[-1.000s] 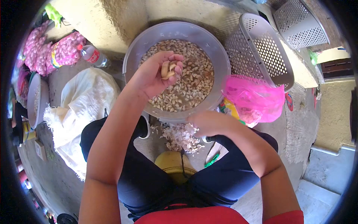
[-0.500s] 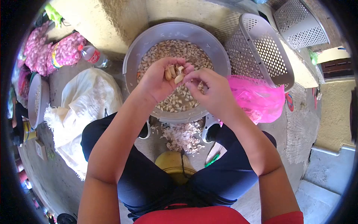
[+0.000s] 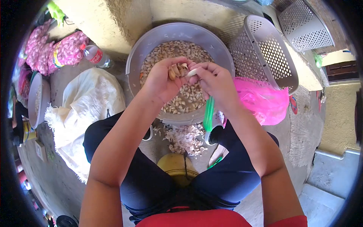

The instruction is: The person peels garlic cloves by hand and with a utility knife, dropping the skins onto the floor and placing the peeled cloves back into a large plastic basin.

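My left hand [image 3: 166, 75] is cupped palm up over the tub, fingers curled around several unpeeled garlic cloves [image 3: 174, 71]. Close beside it, my right hand [image 3: 216, 83] pinches a pale garlic clove [image 3: 193, 72] between thumb and finger. A green handle-like piece [image 3: 208, 114] sticks out below my right palm; its other end is hidden by the hand. Below both hands stands a large grey tub [image 3: 132, 56], with many loose cloves [image 3: 181, 51] in it.
A pile of papery peels [image 3: 185, 138] lies between my feet. Right of the tub are a pink plastic bag [image 3: 262, 100] and a perforated basket [image 3: 247, 53]. At left are a white sack [image 3: 90, 92], a cola bottle [image 3: 96, 56] and net bags of garlic [image 3: 70, 49].
My right hand has turned and now pinches the pale clove at my left fingertips. The green handle-like piece has come into view under my right hand. My left hand has barely moved.
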### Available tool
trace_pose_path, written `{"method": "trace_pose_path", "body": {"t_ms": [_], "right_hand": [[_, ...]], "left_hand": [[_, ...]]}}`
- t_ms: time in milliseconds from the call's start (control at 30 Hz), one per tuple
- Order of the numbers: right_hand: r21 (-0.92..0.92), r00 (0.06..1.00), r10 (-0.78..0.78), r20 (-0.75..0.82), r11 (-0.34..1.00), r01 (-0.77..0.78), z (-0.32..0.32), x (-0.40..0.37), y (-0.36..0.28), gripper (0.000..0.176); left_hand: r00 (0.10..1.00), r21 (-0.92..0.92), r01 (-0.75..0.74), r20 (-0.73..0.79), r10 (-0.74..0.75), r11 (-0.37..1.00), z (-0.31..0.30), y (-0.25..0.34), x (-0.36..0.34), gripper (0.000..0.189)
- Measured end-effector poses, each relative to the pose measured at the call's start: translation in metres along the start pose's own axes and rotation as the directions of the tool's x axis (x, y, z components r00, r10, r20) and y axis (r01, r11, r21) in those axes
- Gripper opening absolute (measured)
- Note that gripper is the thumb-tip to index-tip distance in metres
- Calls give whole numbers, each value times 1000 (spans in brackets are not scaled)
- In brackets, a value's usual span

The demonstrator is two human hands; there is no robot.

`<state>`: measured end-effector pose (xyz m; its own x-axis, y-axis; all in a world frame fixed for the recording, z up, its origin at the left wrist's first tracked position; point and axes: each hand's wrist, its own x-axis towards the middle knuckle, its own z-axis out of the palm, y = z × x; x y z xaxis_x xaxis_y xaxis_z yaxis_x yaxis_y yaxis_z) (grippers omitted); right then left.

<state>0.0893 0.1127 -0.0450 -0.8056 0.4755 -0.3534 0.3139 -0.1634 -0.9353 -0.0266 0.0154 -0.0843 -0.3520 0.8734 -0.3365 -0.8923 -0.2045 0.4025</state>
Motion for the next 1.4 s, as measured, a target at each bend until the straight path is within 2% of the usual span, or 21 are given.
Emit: {"method": "trace_pose_path", "body": {"t_ms": [33,100,200,267,367,433,533,567,667,867,1067,1167,1267,1367,1400], "right_hand": [[172,995,48,86,983,-63,-5,2,2,14],[476,958,96,270,852,-220,-15,4,9,15],[356,978,102,183,920,-162,-23,3,1,15],[453,993,52,105,886,-95,-51,10,-9,16],[518,998,-2,70,855,-35,-84,13,-14,18],[535,997,-2,71,844,-37,-84,8,-15,19],[381,996,-27,86,925,-8,-65,-4,-16,19],[355,991,-3,134,934,-46,-64,0,-12,18],[321,989,35,141,944,-79,-57,-1,-12,18],[280,992,33,123,958,-66,-53,-2,-11,17],[96,997,-23,-74,995,30,-43,-1,4,20],[16,993,-86,-76,996,87,-41,-3,6,24],[21,996,-65,-68,998,67,-40,-5,2,25],[-13,990,-112,-84,994,111,-39,-6,5,24],[-51,991,-111,-75,993,107,-40,-5,6,24]], "left_hand": [[999,2,-14,-46,14,1000,5,1,-1,19],[996,-18,-24,-92,23,1000,6,2,-1,19],[996,-49,-12,-88,7,999,1,4,2,18],[996,-24,1,-86,-3,1000,5,5,0,18],[994,126,-6,-111,20,992,16,5,-4,17],[996,263,-33,-70,54,964,16,2,-5,19],[999,399,-54,16,52,915,16,-3,-4,21],[998,431,-57,48,40,901,17,-6,-3,21],[993,449,-24,111,-29,893,23,-11,-2,20],[992,606,-123,98,80,785,26,-16,0,17],[955,837,-272,176,237,474,26,-22,0,13],[958,838,-260,161,237,480,26,-23,-1,12],[978,829,-190,111,178,526,26,-21,2,11],[952,853,-295,226,205,431,25,-23,1,11],[962,855,-262,196,189,446,26,-22,0,11]]}}
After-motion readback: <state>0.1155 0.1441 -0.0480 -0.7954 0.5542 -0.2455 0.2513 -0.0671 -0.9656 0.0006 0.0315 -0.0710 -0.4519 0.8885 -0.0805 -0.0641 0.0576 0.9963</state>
